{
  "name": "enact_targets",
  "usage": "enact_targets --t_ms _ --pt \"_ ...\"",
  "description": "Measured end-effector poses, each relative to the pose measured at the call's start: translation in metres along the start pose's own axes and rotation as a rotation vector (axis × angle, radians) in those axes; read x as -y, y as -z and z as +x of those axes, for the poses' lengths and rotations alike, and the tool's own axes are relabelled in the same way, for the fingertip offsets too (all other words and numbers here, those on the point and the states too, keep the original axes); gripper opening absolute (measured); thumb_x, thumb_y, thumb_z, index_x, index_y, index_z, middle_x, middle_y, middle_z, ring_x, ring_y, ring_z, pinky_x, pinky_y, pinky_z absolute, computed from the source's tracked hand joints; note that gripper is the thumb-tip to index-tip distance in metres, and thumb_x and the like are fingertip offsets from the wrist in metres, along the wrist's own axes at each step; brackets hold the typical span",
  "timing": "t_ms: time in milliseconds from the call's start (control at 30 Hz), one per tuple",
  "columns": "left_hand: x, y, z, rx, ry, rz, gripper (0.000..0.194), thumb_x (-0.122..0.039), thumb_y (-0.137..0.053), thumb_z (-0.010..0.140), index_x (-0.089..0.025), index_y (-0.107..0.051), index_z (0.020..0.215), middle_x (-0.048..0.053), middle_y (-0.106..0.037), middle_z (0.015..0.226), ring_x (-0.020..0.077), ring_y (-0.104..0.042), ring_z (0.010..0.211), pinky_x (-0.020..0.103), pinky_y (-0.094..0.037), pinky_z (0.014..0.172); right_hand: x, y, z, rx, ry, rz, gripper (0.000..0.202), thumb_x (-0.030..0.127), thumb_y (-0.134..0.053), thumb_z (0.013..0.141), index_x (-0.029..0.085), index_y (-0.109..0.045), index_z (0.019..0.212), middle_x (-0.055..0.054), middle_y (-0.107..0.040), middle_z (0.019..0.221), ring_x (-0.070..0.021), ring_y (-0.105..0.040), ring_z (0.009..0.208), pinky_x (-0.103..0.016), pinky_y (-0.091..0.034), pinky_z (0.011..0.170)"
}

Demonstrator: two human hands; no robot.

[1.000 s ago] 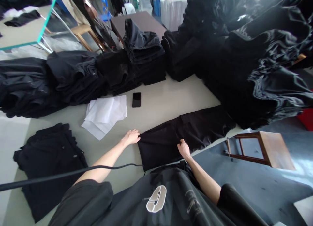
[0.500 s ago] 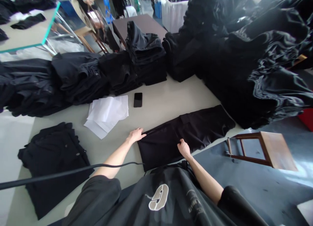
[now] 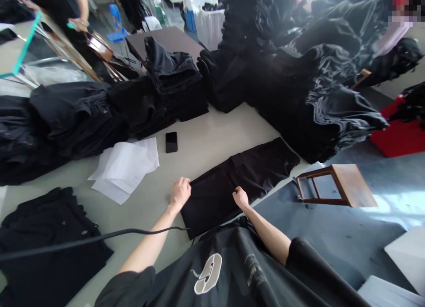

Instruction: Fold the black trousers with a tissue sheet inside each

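So the garment point(image 3: 255, 170) is lying flat on the table point(image 3: 219, 134), right in front of the person; its long axis runs at a slant, from the near left up to the far right, with the far end right up by the big pile point(image 3: 282, 94); the short left end is down near the person's shirt point(image 3: 232, 262).

Left hand point(image 3: 181, 193) is at the far corner of that short end, so practically all of the garment lies off to its right; fingers are bent and bunched, only slightly open, with the tips at the edge; can't tell if they've pinched any fabric or are just touching.

Right hand point(image 3: 241, 197) is around halfway along, nearer the person's side; it's curled into a loose fist against the fabric; whether there's a fold gripped inside, can't tell either.

The bit that matters most imo is left hand to that left end; it's clearly the nearer hand for anything at the short edge or far corner, while the right one is nearer the middle and better placed for steadying it.
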State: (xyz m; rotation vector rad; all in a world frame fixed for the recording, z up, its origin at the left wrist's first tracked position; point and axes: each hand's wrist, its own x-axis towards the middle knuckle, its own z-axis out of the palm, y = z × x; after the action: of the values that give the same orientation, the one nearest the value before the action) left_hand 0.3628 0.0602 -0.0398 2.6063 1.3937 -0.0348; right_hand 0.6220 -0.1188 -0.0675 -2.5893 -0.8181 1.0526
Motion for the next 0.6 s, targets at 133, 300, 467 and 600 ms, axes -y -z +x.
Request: enact_targets --t_ms 133,300,467,600 --pt "-0.085 -0.032 -0.035 -0.018 -0.183 -0.098 0.04 -0.018 -0.044 0.097 -0.017 -0.066 0.131 0.017 -0.064 0.135 0.0294 -0.058 0.13 0.048 -0.04 0.117 0.003 0.004 -0.002 0.012 0.035 0.003 0.033 0.016 -0.051 0.091 0.018 -0.066 0.12 -0.01 -0.076 0.103 -0.0214 -0.071 0.095 -0.027 -0.047 0.081" --pt "-0.128 -0.074 -0.056 0.001 -0.039 -0.121 0.062 -0.019 -0.042 0.096 -0.01 -0.044 0.157 0.021 -0.035 0.167 0.033 -0.026 0.158 0.055 -0.02 0.13 -0.03 0.083 0.033 -0.113 0.117 0.031 0.039 0.018 -0.043 0.093 0.018 -0.063 0.126 -0.011 -0.072 0.119 -0.0204 -0.066 0.106 -0.027 -0.046 0.093" --pt "-0.147 -0.085 -0.049 0.004 -0.058 -0.111 0.064 -0.023 -0.036 0.1 -0.013 -0.034 0.163 0.017 -0.027 0.17 0.0293 -0.018 0.161 0.055 -0.016 0.131 -0.111 0.223 0.112 -0.613 0.053 0.034 0.04 0.024 -0.045 0.086 0.011 -0.069 0.115 -0.02 -0.066 0.117 -0.029 -0.059 0.111 -0.041 -0.045 0.102" --pt "-0.175 -0.093 -0.038 -0.003 -0.007 -0.119 0.062 -0.027 -0.034 0.103 -0.01 -0.035 0.162 0.018 -0.025 0.171 0.0296 -0.016 0.161 0.055 -0.016 0.131 -0.165 0.29 0.169 -0.596 -0.126 0.046 0.045 0.024 -0.056 0.081 0.005 -0.067 0.121 -0.024 -0.064 0.114 -0.0313 -0.059 0.109 -0.045 -0.045 0.099"
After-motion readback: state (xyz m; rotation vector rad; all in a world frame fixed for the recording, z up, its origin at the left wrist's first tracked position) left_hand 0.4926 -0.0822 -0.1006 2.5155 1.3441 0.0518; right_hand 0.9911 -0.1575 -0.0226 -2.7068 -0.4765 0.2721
